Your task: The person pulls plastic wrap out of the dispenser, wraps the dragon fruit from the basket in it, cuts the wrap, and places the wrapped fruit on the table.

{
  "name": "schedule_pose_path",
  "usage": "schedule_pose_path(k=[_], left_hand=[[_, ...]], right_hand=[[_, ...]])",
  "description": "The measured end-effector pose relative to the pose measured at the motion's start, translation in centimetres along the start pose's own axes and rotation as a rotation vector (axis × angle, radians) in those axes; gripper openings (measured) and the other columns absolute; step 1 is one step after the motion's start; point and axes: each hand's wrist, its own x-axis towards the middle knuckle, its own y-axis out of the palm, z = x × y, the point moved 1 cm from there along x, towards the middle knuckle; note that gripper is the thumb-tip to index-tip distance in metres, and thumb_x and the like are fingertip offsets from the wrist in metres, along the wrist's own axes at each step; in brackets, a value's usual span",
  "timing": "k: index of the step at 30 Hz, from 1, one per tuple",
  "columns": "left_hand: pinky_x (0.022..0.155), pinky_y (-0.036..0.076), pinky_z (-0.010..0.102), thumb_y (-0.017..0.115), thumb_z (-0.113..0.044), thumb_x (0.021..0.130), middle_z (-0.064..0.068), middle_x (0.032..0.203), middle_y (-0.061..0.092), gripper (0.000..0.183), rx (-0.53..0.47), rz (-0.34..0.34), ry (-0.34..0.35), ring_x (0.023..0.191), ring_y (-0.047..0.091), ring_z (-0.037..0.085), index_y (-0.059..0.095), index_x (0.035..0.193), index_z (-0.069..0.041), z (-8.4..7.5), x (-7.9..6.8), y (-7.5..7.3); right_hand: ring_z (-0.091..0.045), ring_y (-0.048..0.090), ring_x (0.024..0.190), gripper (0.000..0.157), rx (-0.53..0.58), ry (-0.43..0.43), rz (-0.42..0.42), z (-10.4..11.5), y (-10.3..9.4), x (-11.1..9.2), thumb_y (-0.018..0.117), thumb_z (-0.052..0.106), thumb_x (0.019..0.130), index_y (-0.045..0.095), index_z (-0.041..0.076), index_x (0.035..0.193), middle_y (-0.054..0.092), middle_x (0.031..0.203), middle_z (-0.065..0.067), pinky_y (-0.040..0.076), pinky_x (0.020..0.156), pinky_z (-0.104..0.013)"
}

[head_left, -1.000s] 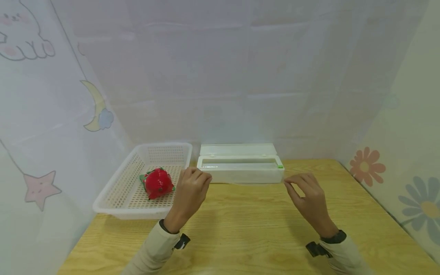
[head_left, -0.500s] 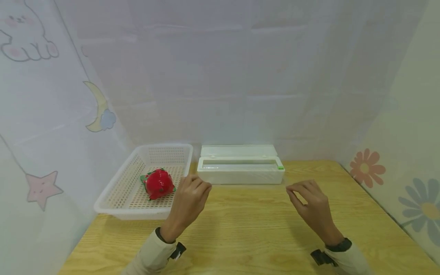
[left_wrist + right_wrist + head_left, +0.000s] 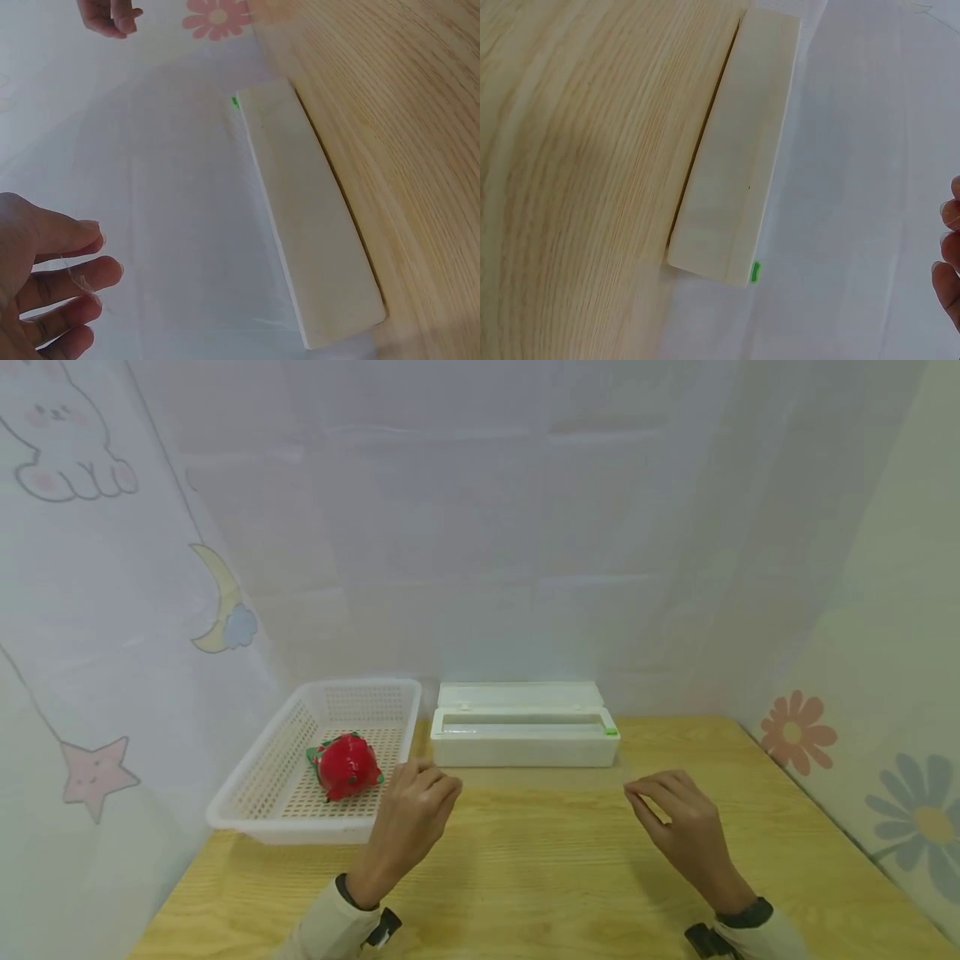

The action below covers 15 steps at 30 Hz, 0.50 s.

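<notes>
The clear film stretches between my two hands, in front of the white box, so thin that I see it mostly as a pale band over the wood. It could easily cling to itself or fold if I let the two corners drift together, and it could split if I tug harder on one side than the other. My left hand pinches one corner between thumb and fingertips; a crinkled wisp shows there in the left wrist view, so that grip may be on very little film and could slip. My right hand has thumb and fingers pressed together at the other corner, though its hold is hard to make out.

The box looks light, and a strong pull might drag it across the worktop. The green tab sits at its right end, where the film might snag. On my left, the basket is near enough that my wrist could knock it, jolting the red thing inside.
</notes>
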Motion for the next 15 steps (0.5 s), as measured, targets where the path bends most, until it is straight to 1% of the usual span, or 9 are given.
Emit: schedule_pose_path(k=[6, 9, 15], left_hand=[[0.073, 0.04, 0.033, 0.068, -0.014, 0.079, -0.003, 0.073, 0.064, 0.005, 0.0, 0.0, -0.001, 0.083, 0.053, 0.019, 0.07, 0.076, -0.01, -0.16, -0.21, -0.07], [0.072, 0.04, 0.032, 0.066, -0.014, 0.081, -0.003, 0.074, 0.064, 0.007, 0.001, 0.011, -0.004, 0.083, 0.053, 0.019, 0.07, 0.075, -0.011, -0.18, -0.37, -0.07], [0.071, 0.04, 0.032, 0.068, -0.014, 0.079, -0.003, 0.072, 0.064, 0.006, 0.018, 0.031, 0.025, 0.083, 0.052, 0.019, 0.07, 0.074, -0.011, -0.14, -0.63, 0.06]], right_hand=[[-0.017, 0.054, 0.071, 0.032, -0.005, 0.003, 0.005, 0.08, 0.04, -0.22, 0.053, 0.034, 0.091, 0.071, 0.008, 0.082, 0.064, 0.078, 0.0, 0.043, 0.06, -0.021], [-0.017, 0.054, 0.071, 0.032, -0.003, 0.003, 0.014, 0.15, 0.03, -0.35, 0.053, 0.033, 0.091, 0.07, 0.008, 0.082, 0.064, 0.079, 0.0, 0.043, 0.06, -0.021], [-0.017, 0.055, 0.072, 0.031, -0.004, -0.002, 0.029, 0.18, 0.01, -0.77, 0.053, 0.033, 0.091, 0.07, 0.009, 0.081, 0.063, 0.078, 0.001, 0.045, 0.061, -0.021]])
